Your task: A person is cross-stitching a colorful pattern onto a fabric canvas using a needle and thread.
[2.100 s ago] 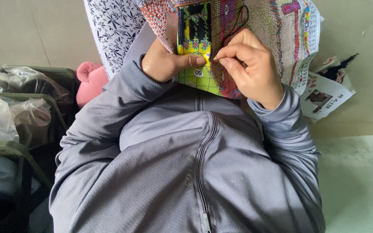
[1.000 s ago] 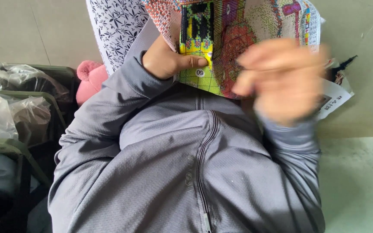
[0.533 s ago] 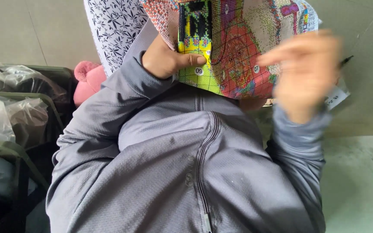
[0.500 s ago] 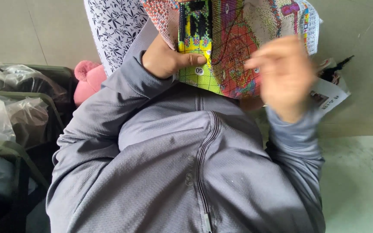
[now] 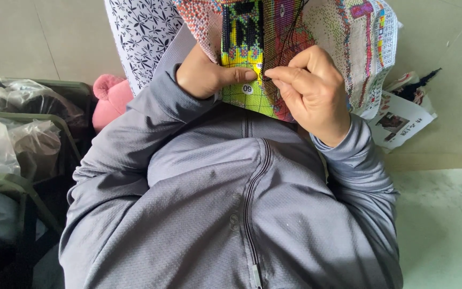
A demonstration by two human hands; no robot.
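Note:
A colourful cross-stitch canvas (image 5: 343, 37) with yellow, green, purple and red patches lies over my lap. My left hand (image 5: 204, 75) grips its lower left part, thumb pressed on the green grid. My right hand (image 5: 311, 91) rests on the cloth just right of that thumb, fingertips pinched on a thin needle with dark thread (image 5: 294, 27) running up across the canvas. I wear a grey zip jacket (image 5: 241, 214).
Crates with clear plastic bags (image 5: 6, 139) stand at the left. A pink fluffy slipper (image 5: 110, 99) and a black-and-white patterned cloth (image 5: 140, 32) lie beyond them. Paper sheets (image 5: 402, 115) and dark thread scraps lie on the floor at the right.
My right hand swung out to the right, pulling the thread, and has come back down to the canvas beside my left thumb. The left hand has kept its hold.

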